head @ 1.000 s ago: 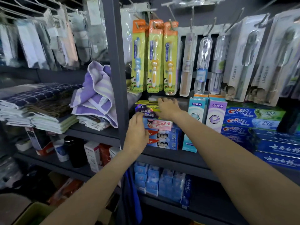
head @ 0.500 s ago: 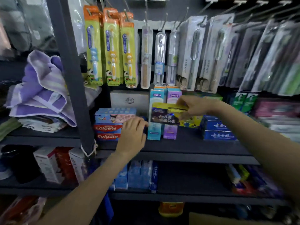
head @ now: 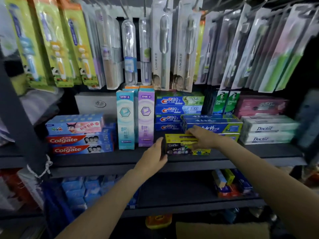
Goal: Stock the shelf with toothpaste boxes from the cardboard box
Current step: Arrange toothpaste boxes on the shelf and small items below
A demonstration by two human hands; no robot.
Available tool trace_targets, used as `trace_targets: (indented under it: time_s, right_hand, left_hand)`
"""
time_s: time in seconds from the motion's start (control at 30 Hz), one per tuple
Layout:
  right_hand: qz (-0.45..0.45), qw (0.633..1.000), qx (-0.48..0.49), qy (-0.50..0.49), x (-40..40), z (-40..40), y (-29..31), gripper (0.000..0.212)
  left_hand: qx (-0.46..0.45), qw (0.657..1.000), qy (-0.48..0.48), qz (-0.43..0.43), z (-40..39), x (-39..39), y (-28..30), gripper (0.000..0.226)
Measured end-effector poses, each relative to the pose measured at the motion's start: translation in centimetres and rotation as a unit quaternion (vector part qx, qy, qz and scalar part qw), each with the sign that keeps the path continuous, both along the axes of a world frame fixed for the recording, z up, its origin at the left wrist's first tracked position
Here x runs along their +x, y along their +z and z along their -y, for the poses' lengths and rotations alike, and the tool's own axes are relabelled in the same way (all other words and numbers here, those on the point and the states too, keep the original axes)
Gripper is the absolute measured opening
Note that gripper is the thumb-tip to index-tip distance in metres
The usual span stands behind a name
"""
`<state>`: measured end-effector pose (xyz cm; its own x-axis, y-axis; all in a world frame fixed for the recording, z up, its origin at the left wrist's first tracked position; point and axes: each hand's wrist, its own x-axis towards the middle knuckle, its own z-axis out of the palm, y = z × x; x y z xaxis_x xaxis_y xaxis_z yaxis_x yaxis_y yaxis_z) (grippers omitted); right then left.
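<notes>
Head view looked down on a dark shelf (head: 107, 160) with both arms reaching in. A yellow-and-purple toothpaste box (head: 183, 147) lay flat near the shelf's front edge, long axis running left to right, parallel to that edge, printed face toward the camera. It sat in front of the Crest stack (head: 176, 110) and the blue boxes (head: 214, 125) to its right, just beside the upright purple box (head: 146, 118). Right hand (head: 202, 137) rested on top of the box, fingers laid along its upper face and curled over the far edge, holding it. Left hand (head: 152, 155) met the box's left end, thumb up against that end; whether the fingers were curled under it could not be told, since the back of the hand hid them. Both hands were touching the box, so neither was nearer. Judgement: the box was about seated, and any remaining move would be a push straight back, across the long axis, toward the stacks behind. Brown cardboard (head: 222, 230) showed at the bottom of the frame, likely the supply box, though its contents were hidden.
</notes>
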<state>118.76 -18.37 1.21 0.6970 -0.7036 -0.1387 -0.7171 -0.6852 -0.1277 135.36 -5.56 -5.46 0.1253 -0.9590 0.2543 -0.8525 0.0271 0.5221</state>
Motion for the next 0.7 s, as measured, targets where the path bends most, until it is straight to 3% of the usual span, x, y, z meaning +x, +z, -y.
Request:
trace_targets:
  time_s: [0.2, 0.33, 0.47, 0.7]
  right_hand:
    - [-0.003, 0.988, -0.147, 0.051, -1.2, -1.0, -0.2, 0.069]
    - [0.022, 0.984, -0.162, 0.07, -0.8, -1.8, 0.4, 0.062]
    - [0.049, 0.97, -0.199, 0.129, 2.3, -3.8, 1.6, 0.052]
    - [0.213, 0.934, -0.126, 0.258, 15.9, -9.9, 4.3, 0.041]
  left_hand:
    - [-0.022, 0.996, 0.045, -0.071, 2.4, -1.5, -0.9, 0.05]
    - [-0.087, 0.992, 0.062, -0.062, 1.1, -0.8, -0.3, 0.046]
    - [-0.199, 0.979, 0.05, 0.001, -1.1, 1.7, 1.1, 0.035]
    - [-0.275, 0.948, 0.161, 0.017, -6.2, 9.1, 3.2, 0.025]
